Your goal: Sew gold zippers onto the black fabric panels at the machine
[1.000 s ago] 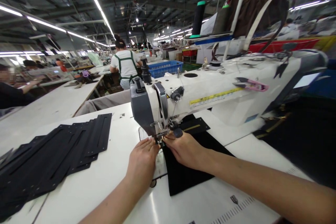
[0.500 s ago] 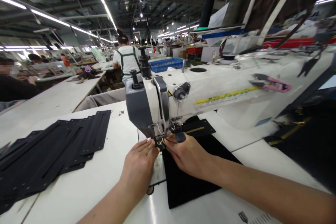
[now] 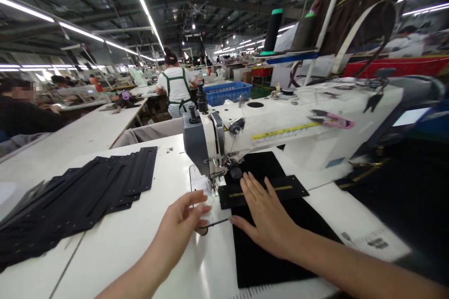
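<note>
My right hand (image 3: 268, 217) lies flat with its fingers spread over a black strip (image 3: 298, 188) that has a gold-coloured line along it. The strip rests across a larger black fabric panel (image 3: 266, 261) on the machine bed. To the left, my left hand (image 3: 180, 219) hovers apart from the fabric, fingers loosely bent and separated, with nothing visible in them. Just beyond both hands is the head of a white sewing machine (image 3: 198, 142); its presser foot (image 3: 214, 178) sits at the strip's left end.
Overlapping black slotted pieces (image 3: 87, 191) lie on the white table at left. Pink-handled thread snips (image 3: 333, 120) rest on the machine arm. Thread cones (image 3: 273, 32) stand behind. A blue crate (image 3: 228, 93) and a person in a white shirt (image 3: 175, 86) are farther back.
Both hands have come away from the needle area. My right hand has flattened onto the strip, and my left has moved nearer me and opened. The strip and panel have shifted; the view has turned right.
</note>
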{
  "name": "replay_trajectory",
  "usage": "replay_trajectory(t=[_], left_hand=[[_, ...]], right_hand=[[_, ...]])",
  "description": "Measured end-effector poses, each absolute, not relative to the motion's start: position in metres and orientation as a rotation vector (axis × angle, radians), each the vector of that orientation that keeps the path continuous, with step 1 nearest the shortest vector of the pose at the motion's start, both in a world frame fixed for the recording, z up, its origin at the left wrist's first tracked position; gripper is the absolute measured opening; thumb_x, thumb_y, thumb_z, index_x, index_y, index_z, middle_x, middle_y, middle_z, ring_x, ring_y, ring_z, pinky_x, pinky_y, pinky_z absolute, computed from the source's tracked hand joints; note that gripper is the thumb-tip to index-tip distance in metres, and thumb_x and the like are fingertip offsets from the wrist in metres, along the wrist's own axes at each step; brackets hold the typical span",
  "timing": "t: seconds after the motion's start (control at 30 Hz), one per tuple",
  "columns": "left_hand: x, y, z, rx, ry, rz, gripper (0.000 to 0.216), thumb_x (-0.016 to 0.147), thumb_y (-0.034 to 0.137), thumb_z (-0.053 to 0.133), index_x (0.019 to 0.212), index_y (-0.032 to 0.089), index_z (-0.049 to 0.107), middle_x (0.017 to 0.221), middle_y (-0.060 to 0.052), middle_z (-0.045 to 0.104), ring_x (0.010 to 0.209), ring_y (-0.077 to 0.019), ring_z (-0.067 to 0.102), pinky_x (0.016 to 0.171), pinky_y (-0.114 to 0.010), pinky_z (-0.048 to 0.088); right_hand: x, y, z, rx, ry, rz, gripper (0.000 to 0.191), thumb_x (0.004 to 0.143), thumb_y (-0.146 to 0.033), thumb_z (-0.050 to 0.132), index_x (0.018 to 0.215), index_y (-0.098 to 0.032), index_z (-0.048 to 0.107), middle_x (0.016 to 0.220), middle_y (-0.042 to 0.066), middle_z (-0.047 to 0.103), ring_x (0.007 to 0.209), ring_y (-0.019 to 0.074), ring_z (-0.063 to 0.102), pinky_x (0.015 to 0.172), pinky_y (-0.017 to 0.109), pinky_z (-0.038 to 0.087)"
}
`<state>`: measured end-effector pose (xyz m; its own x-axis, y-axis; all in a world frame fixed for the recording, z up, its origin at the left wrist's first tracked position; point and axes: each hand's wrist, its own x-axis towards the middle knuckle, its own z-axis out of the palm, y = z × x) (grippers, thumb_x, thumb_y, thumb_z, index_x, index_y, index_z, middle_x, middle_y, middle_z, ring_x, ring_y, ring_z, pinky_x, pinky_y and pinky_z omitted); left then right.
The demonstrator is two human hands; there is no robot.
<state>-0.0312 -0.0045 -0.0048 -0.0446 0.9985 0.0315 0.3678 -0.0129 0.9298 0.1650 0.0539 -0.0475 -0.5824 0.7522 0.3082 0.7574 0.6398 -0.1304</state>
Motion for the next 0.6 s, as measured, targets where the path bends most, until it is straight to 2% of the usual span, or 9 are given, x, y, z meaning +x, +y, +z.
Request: replay_trajectory(t=[0.13, 0.2, 0.27, 0.37, 0.5, 0.6], left_hand=[[-0.005, -0.033, 0.007, 0.868, 1.345, 1.05, 0.021, 0.088, 0.021, 0.043, 0.104, 0.011, 0.054, 0.11, -0.017, 0.06, 0.095, -0.0215, 0.062, 0.077, -0.033, 0.053], [0.009, -0.04, 0.01, 0.778, 1.332, 1.01, 0.019, 0.084, 0.024, 0.052, 0.097, 0.011, 0.056, 0.099, -0.014, 0.065, 0.087, -0.0187, 0.064, 0.066, -0.026, 0.052], [0.019, -0.043, 0.01, 0.813, 1.378, 0.948, 0.026, 0.078, 0.03, 0.061, 0.094, 0.011, 0.057, 0.076, -0.006, 0.065, 0.069, -0.0138, 0.063, 0.051, -0.019, 0.045], [0.027, -0.047, 0.004, 0.965, 1.46, 0.9, 0.039, 0.067, 0.03, 0.069, 0.097, 0.01, 0.056, 0.05, 0.006, 0.05, 0.045, -0.0078, 0.049, 0.042, -0.017, 0.034], [0.024, -0.061, -0.003, 1.093, 1.52, 0.955, 0.036, 0.063, 0.022, 0.069, 0.095, 0.008, 0.059, 0.044, 0.01, 0.041, 0.039, -0.0056, 0.038, 0.041, -0.017, 0.029], [-0.004, -0.085, 0.003, 1.143, 1.702, 1.074, 0.029, 0.064, 0.015, 0.065, 0.092, 0.01, 0.063, 0.04, 0.011, 0.034, 0.037, -0.005, 0.033, 0.04, -0.017, 0.027]], right_hand=[[0.189, 0.008, -0.055, -1.172, -2.51, -0.068, 0.073, 0.086, -0.055, 0.034, 0.134, 0.0, 0.03, 0.139, 0.022, 0.027, 0.13, 0.0316, 0.021, 0.101, 0.056, 0.023], [0.196, -0.013, -0.056, -1.154, -2.484, -0.081, 0.072, 0.085, -0.054, 0.036, 0.135, -0.002, 0.028, 0.138, 0.021, 0.029, 0.13, 0.0316, 0.022, 0.101, 0.055, 0.025], [0.199, -0.031, -0.057, -1.132, -2.465, -0.089, 0.07, 0.085, -0.052, 0.037, 0.135, -0.003, 0.027, 0.138, 0.019, 0.03, 0.129, 0.0316, 0.023, 0.1, 0.055, 0.026], [0.196, -0.05, -0.056, -1.093, -2.464, -0.105, 0.068, 0.086, -0.048, 0.037, 0.135, -0.002, 0.026, 0.138, 0.02, 0.031, 0.129, 0.0318, 0.024, 0.1, 0.054, 0.027], [0.185, -0.068, -0.054, -0.961, -2.451, -0.164, 0.072, 0.086, -0.047, 0.039, 0.137, -0.001, 0.018, 0.136, 0.022, 0.034, 0.127, 0.0325, 0.028, 0.097, 0.052, 0.031], [0.185, -0.079, -0.056, -0.734, -2.415, -0.171, 0.074, 0.085, -0.043, 0.039, 0.14, -0.006, 0.007, 0.137, 0.02, 0.034, 0.126, 0.0303, 0.032, 0.092, 0.046, 0.038]])
